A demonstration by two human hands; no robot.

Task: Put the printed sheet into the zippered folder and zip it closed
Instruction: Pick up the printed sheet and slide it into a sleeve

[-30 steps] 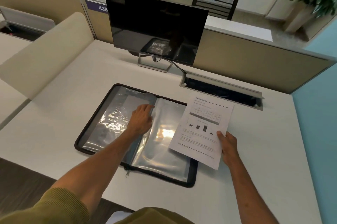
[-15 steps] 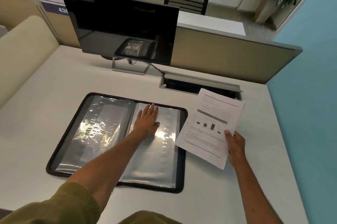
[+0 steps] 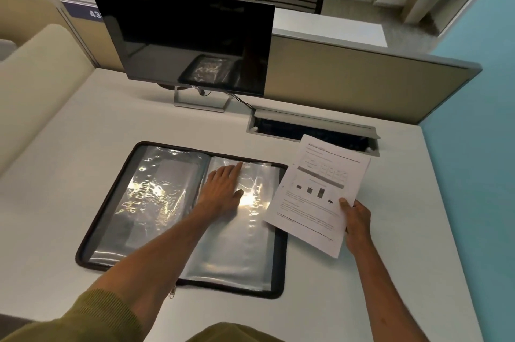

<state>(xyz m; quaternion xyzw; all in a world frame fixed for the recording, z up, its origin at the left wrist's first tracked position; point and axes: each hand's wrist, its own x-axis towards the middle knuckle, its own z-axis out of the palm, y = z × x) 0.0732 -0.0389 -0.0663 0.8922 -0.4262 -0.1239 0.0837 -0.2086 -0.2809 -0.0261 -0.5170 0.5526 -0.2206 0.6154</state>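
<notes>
The black zippered folder (image 3: pixel 279 263) lies open and flat on the white desk, its clear plastic sleeves showing on both halves. My left hand (image 3: pixel 223 191) rests flat on the right-hand sleeve near the spine, fingers straight and reaching toward the sleeve's top edge. My right hand (image 3: pixel 355 219) pinches the lower right corner of the printed sheet (image 3: pixel 315 194), a white page with text, a table and a small bar chart. The sheet hangs tilted just right of the folder, its left edge overlapping the folder's right border. A zipper pull (image 3: pixel 172 293) shows at the folder's near edge.
A dark monitor (image 3: pixel 184 35) on a silver stand stands behind the folder. An open cable hatch (image 3: pixel 312 130) sits in the desk behind the sheet. A beige partition (image 3: pixel 348 77) lines the back, a teal wall (image 3: pixel 479 146) the right side.
My left hand turned a plastic sleeve over to the left, then laid itself flat on the right-hand sleeve and slid toward its top edge. The sheet stayed in my right hand.
</notes>
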